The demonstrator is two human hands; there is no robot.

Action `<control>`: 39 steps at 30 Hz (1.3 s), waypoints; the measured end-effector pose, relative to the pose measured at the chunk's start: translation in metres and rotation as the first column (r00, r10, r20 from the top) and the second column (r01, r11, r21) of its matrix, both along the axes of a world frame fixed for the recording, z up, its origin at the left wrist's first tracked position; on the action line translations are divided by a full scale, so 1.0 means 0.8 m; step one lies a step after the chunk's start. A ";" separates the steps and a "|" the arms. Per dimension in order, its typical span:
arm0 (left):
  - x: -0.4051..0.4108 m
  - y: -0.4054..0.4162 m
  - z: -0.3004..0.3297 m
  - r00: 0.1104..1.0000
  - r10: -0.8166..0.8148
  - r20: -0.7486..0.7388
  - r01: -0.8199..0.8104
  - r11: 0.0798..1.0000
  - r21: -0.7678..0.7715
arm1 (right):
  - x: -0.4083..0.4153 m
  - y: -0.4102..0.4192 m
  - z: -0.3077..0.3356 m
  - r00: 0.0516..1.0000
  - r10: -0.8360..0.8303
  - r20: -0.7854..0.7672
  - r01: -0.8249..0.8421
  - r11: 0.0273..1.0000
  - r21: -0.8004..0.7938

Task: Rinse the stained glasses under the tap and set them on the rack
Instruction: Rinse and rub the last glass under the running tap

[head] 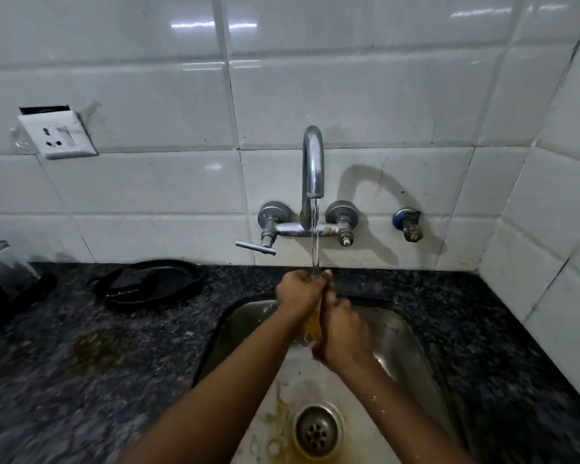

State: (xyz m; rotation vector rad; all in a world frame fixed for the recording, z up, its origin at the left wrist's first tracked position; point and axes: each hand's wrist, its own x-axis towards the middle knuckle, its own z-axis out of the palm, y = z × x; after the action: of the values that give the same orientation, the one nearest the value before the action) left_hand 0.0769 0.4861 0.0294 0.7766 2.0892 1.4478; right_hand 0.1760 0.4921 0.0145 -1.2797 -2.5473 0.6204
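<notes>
Under the tap (pixel 313 162), over the sink (pixel 406 339), both hands wrap one stained glass (pixel 313 324). The left hand (pixel 297 293) curls its fingers round the rim end beneath the stream; the right hand (pixel 344 333) grips the base end, nearer the drain (pixel 317 428). The glass's long axis runs from drain toward tap, mouth tilted up into the water. Wet glass is likely slippery, rigid and breakable, so holding the body with both hands seems wise.
</notes>
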 end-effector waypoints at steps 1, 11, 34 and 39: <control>0.004 -0.001 -0.001 1.000 0.013 0.004 -0.013 1.000 0.012 | -0.002 -0.004 -0.002 1.000 -0.009 0.002 0.009 0.996 0.087; -0.020 -0.018 -0.014 0.849 -0.060 0.524 -0.083 0.966 0.245 | 0.048 0.010 -0.012 0.807 -0.282 -0.520 -0.453 0.271 -0.850; -0.019 -0.046 0.020 0.897 -0.393 -0.202 0.430 0.881 0.195 | 0.037 0.048 0.020 0.982 0.106 -0.156 -0.124 0.986 -0.109; -0.022 -0.041 0.053 0.270 -0.851 -0.451 0.660 0.504 -0.557 | 0.015 0.058 0.016 0.960 0.118 -0.254 -0.099 0.991 0.086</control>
State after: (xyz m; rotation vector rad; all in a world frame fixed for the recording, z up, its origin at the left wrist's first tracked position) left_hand 0.0593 0.4536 0.0720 2.1030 1.7339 0.2724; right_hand 0.1876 0.5381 0.0274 -0.9698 -2.4110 0.6619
